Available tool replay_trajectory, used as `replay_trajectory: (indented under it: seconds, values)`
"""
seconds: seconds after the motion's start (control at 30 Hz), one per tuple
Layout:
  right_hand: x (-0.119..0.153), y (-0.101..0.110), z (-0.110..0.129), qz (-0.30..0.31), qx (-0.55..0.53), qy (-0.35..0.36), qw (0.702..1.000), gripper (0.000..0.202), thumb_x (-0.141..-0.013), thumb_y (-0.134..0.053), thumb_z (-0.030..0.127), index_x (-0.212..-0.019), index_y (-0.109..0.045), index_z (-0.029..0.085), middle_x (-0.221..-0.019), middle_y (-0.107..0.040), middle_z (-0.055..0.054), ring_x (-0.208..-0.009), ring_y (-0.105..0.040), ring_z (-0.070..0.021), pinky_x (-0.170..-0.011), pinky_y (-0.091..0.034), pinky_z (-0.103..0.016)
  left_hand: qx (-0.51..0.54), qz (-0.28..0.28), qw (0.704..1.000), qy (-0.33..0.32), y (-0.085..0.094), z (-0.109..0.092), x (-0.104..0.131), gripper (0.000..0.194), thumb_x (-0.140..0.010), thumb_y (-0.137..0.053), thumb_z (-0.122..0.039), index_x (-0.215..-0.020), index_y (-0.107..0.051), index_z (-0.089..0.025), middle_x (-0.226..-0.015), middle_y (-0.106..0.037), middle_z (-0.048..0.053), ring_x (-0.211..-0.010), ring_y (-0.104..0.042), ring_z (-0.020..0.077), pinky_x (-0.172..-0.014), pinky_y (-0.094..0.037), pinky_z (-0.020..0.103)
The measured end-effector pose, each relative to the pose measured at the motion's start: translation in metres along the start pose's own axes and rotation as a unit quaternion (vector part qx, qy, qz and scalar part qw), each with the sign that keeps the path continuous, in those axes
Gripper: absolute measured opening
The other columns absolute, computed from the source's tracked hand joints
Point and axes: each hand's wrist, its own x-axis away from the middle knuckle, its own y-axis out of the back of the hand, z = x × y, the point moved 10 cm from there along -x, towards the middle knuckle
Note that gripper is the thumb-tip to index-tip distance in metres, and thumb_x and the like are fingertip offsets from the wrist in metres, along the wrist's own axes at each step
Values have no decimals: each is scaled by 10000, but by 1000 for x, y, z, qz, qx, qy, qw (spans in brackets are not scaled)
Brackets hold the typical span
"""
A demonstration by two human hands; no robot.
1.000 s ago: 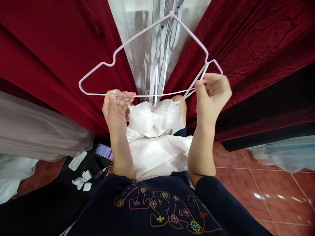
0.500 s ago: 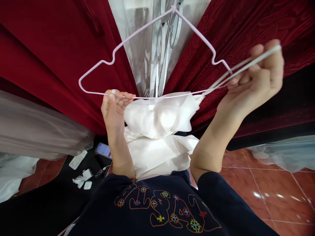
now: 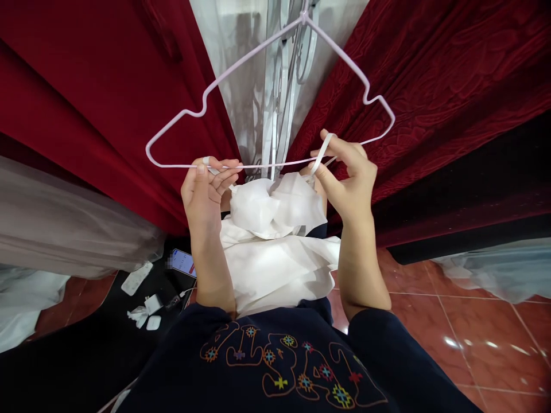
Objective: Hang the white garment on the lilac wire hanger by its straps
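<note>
A pale pink hanger [image 3: 304,18] is held up in front of me. My left hand [image 3: 202,192] is closed on the left part of its lower bar, and a white strip shows at the index finger. My right hand [image 3: 355,180] is at the bar's right part, with a thin white strap [image 3: 322,151] looped over its index finger and running down by the thumb. This strap leads to a white garment [image 3: 275,267] with a cup-shaped top, which lies across my lap. Whether the strap passes around the bar is hard to see.
Dark red curtains [image 3: 99,74] hang left and right, with white metal scrollwork [image 3: 282,97] between them. On a black surface [image 3: 86,355] at left lie a phone [image 3: 183,262], a charger [image 3: 152,304] and small white items. Red tiles [image 3: 473,332] cover the floor.
My right hand has moved left and inward, from beyond the hanger's right end to its lower bar. The stretched strap is now a short loop. The hanger has shifted slightly.
</note>
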Motion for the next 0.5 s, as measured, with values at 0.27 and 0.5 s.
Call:
replay_trajectory:
  seconds: [0.27, 0.5]
  values:
    - [9, -10, -12, -42, 1, 5, 999, 513, -981, -730, 610, -1392, -768, 306, -1039, -817, -37, -970, -718, -215, -999, -615, -498, -71, -114, 983, -128, 49, -31, -5, 270, -923, -632, -60, -1037, -860, -148, -1198, -874, 121, -569, -679, 87, -525, -546, 209]
    - [0, 6, -26, -53, 35, -30, 998, 474, -948, -795, 546, -1382, -757, 359, -908, -788, -10, -940, -672, -221, -1006, -590, -522, -49, -129, 933, -333, 88, -80, -5, 279, -876, -899, -131, -1153, -866, -127, -1204, -873, 74, -1027, -798, 141, -972, -649, 261]
